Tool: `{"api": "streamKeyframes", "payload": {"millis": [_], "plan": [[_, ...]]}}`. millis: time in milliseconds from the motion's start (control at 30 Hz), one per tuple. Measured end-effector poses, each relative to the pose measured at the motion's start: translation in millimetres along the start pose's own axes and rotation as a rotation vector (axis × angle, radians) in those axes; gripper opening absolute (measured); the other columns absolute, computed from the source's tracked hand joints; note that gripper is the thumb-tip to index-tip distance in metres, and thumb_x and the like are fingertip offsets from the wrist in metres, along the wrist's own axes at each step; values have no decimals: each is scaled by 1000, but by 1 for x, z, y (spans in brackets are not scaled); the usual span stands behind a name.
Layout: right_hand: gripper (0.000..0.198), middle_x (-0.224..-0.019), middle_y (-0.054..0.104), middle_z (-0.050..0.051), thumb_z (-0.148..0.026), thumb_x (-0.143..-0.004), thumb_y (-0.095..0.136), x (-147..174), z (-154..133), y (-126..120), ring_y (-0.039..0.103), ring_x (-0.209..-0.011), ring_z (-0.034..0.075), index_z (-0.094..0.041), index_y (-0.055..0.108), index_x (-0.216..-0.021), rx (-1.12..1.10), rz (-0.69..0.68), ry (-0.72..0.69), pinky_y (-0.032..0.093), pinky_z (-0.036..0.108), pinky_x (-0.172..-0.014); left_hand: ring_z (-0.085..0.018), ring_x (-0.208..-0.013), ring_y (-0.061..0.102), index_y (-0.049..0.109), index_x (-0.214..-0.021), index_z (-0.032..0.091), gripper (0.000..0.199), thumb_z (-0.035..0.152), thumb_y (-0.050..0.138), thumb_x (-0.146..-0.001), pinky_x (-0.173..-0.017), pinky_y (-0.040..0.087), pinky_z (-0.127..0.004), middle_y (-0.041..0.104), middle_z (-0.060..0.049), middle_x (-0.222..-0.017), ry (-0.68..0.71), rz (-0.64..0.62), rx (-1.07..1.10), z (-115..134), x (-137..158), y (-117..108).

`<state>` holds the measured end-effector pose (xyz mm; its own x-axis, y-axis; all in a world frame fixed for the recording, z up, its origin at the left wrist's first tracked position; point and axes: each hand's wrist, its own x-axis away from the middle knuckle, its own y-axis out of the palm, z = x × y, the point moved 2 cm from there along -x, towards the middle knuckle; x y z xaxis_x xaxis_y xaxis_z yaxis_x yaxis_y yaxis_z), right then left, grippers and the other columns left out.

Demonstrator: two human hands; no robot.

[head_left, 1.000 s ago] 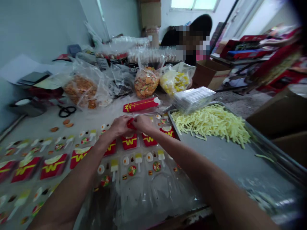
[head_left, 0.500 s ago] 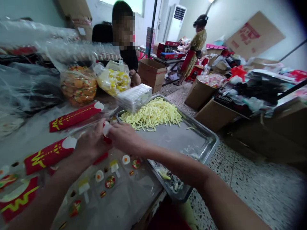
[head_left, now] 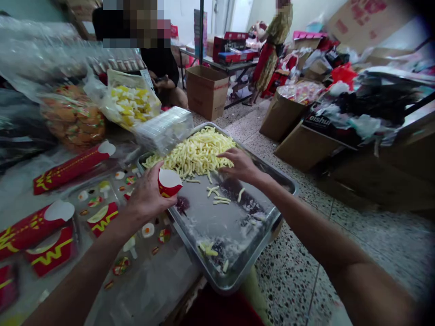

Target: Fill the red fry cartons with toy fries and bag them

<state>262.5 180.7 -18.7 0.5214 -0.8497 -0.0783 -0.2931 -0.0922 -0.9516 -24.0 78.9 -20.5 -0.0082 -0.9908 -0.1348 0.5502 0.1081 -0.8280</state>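
My left hand (head_left: 146, 192) is wrapped round a small red fry carton (head_left: 169, 182), its white inside facing up by the tray's near-left edge. At the right edge of a heap of pale yellow toy-like fries (head_left: 193, 151), my right hand (head_left: 243, 165) reaches in with its fingers apart. Its fingertips are partly lost against the heap, and nothing shows in its grasp. The fries lie at the far end of a metal tray (head_left: 217, 222) dusted with white powder. A few loose fries (head_left: 221, 199) are scattered near its middle.
Flattened red cartons (head_left: 54, 249) and small toy foods (head_left: 147, 230) in clear packs lie on the table at left. A stack of clear boxes (head_left: 165, 129) overlaps the tray's far-left corner. Bagged pieces (head_left: 132, 102) stand behind. Two people are beyond, and cardboard boxes (head_left: 207, 93) stand on the floor.
My right hand has left the carton and moved right to the fries. The carton stays in my left hand, its mouth now opened. Several fries now lie loose on the tray; the view has tilted down.
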Motion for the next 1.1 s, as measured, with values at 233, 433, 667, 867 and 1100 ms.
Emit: {"api": "streamKeyframes", "payload": {"millis": [233,433,667,867,1100], "plan": [[29,-133,61,6,-36,-87,71,5,11,3,55,-114,27,-35,75,-116,94,-52,-160,39,48,-100,-33,-124,55,43,-148,17,90,36,76,-66,-108,49,-46,52,-14,-132,58,-8,-58,12,-12,20],[16,-90,71,5,-30,-91,68,47,14,-12,61,-76,15,-20,79,-98,-207,59,5,46,30,-73,-35,-132,51,37,-151,13,95,31,77,-67,-114,43,-47,51,-17,-140,12,16,-49,23,-16,26],[34,-123,63,13,-29,-89,70,63,-31,21,60,-99,22,-19,69,-122,33,-237,-299,46,32,-81,-33,-135,50,35,-149,11,91,33,75,-71,-113,43,-44,51,-18,-146,74,-188,-75,39,9,43],[21,-102,71,9,-13,-91,57,53,-46,31,60,-83,17,-20,75,-100,105,-403,-327,41,29,-71,-33,-122,58,42,-145,8,83,30,73,-72,-105,49,-44,58,-17,-133,61,-343,-169,45,37,50],[6,-71,66,4,-18,-68,72,47,-45,41,55,-65,15,-17,71,-74,-553,-127,291,40,29,-62,-34,-117,59,46,-142,16,77,25,72,-69,-98,50,-46,57,-15,-131,79,-416,-180,63,34,63]]}}
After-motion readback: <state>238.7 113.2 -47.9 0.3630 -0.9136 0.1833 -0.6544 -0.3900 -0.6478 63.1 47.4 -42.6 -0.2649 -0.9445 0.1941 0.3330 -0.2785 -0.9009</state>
